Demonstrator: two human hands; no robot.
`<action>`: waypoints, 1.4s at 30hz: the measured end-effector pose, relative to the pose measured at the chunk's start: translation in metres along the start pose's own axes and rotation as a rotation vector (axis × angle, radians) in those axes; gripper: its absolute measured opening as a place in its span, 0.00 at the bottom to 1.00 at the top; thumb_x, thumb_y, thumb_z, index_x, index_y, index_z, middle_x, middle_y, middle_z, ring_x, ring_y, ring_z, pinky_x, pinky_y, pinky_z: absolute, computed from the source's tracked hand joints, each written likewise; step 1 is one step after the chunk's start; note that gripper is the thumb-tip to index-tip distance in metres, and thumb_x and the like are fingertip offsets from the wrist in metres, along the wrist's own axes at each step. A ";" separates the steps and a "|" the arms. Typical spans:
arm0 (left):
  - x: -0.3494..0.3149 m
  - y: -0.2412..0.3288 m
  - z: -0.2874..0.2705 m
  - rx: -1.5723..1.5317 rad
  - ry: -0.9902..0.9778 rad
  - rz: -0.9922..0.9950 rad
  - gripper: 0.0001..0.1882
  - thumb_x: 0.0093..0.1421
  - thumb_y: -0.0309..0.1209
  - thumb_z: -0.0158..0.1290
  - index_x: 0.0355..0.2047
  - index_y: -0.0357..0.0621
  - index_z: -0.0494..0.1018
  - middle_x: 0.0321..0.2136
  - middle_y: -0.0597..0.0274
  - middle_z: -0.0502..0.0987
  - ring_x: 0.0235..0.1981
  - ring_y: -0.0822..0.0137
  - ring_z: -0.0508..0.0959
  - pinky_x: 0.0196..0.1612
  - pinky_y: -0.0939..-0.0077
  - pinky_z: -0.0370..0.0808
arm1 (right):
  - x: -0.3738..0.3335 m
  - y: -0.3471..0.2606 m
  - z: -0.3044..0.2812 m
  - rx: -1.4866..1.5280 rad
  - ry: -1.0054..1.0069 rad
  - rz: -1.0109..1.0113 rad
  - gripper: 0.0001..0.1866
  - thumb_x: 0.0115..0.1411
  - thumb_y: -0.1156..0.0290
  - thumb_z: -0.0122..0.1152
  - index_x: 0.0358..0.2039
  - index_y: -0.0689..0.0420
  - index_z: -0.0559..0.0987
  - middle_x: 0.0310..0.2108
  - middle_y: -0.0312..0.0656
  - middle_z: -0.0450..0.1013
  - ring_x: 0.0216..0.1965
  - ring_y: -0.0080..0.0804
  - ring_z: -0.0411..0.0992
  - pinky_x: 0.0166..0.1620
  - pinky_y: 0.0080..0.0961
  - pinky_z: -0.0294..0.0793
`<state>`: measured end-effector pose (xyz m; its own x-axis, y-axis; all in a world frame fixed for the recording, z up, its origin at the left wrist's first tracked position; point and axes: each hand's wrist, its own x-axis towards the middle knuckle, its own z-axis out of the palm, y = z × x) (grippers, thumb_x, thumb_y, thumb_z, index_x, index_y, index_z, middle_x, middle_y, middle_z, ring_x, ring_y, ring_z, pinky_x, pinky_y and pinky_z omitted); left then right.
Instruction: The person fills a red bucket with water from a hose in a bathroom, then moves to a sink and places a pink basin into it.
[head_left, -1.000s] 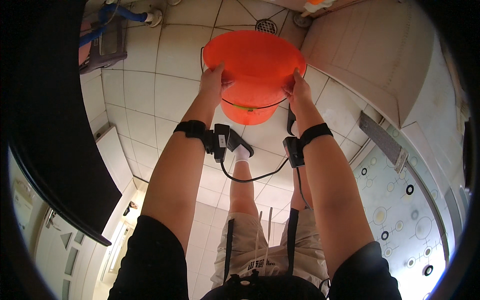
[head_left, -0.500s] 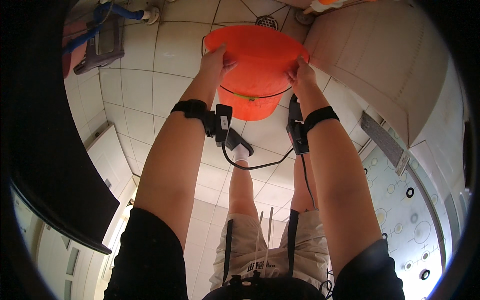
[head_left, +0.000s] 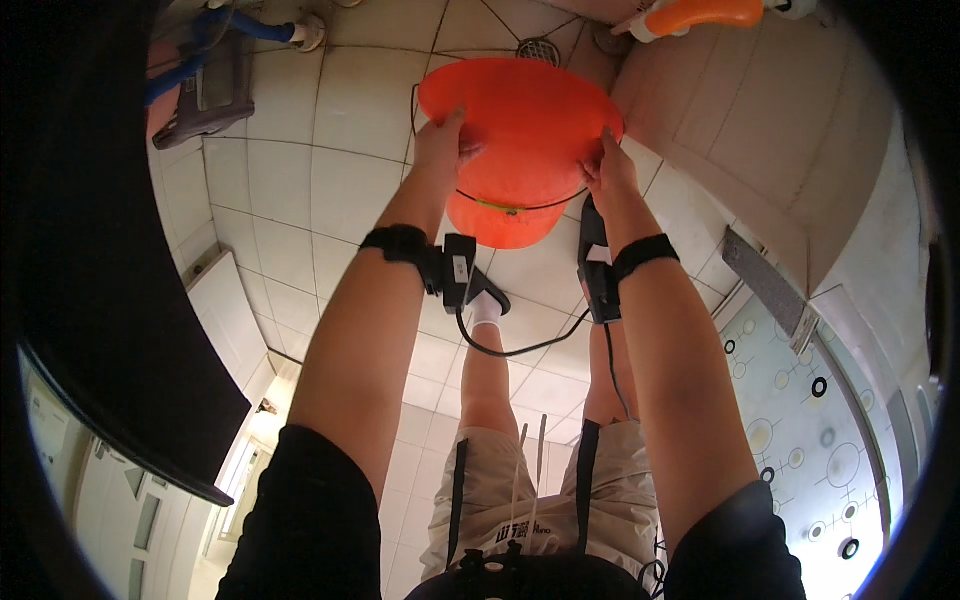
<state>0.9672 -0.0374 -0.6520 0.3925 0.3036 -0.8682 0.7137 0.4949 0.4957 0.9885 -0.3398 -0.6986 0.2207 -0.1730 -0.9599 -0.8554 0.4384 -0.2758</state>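
Note:
An orange-red bucket (head_left: 520, 120) is above the tiled floor, in front of my feet, its wider part up and far and its narrower end near. Its thin wire handle with a yellow-green grip (head_left: 510, 210) hangs across the near side. My left hand (head_left: 440, 148) grips the bucket's left side, its thumb up and its fingertips against the wall. On the other side my right hand (head_left: 612, 168) holds it the same way. Whether anything is inside the bucket I cannot tell. Each forearm wears a black strap with a small black box, and a cable joins the boxes.
Behind the bucket is a round floor drain (head_left: 540, 50). A pale panel (head_left: 740, 130) rises at the right, below an orange-and-white object (head_left: 700, 15). To the left are a black counter edge (head_left: 130, 350), a blue hose (head_left: 250, 22) and a grey-brown plastic item (head_left: 205, 110).
The bucket and both hands have shifted slightly nearer and to the right in view, and more of the orange-and-white object shows at the top right. Both hands keep their hold.

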 end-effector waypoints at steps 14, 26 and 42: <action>-0.107 -0.080 -0.063 0.065 0.193 -0.044 0.24 0.80 0.42 0.67 0.64 0.35 0.77 0.59 0.48 0.83 0.50 0.55 0.90 0.45 0.61 0.98 | -0.060 0.072 -0.078 -0.258 -0.081 0.001 0.26 0.89 0.43 0.62 0.65 0.56 0.83 0.42 0.38 0.81 0.29 0.28 0.80 0.36 0.29 0.84; -0.128 -0.092 -0.096 -0.123 0.215 -0.105 0.24 0.82 0.43 0.66 0.66 0.39 0.78 0.62 0.52 0.84 0.46 0.57 0.90 0.47 0.62 0.98 | -0.070 0.092 -0.061 -0.308 -0.116 -0.038 0.30 0.88 0.44 0.66 0.72 0.58 0.81 0.51 0.40 0.86 0.37 0.33 0.82 0.45 0.35 0.90; -0.112 -0.064 -0.072 0.010 0.170 -0.089 0.28 0.81 0.43 0.66 0.69 0.35 0.78 0.61 0.48 0.86 0.52 0.55 0.92 0.48 0.62 0.97 | -0.055 0.077 -0.067 -0.189 -0.090 -0.022 0.26 0.90 0.45 0.62 0.66 0.57 0.83 0.45 0.38 0.86 0.33 0.31 0.80 0.51 0.32 0.90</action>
<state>0.8359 -0.0438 -0.5851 0.2242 0.3927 -0.8919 0.7474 0.5180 0.4159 0.8792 -0.3560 -0.6637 0.2744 -0.0974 -0.9567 -0.9207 0.2604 -0.2906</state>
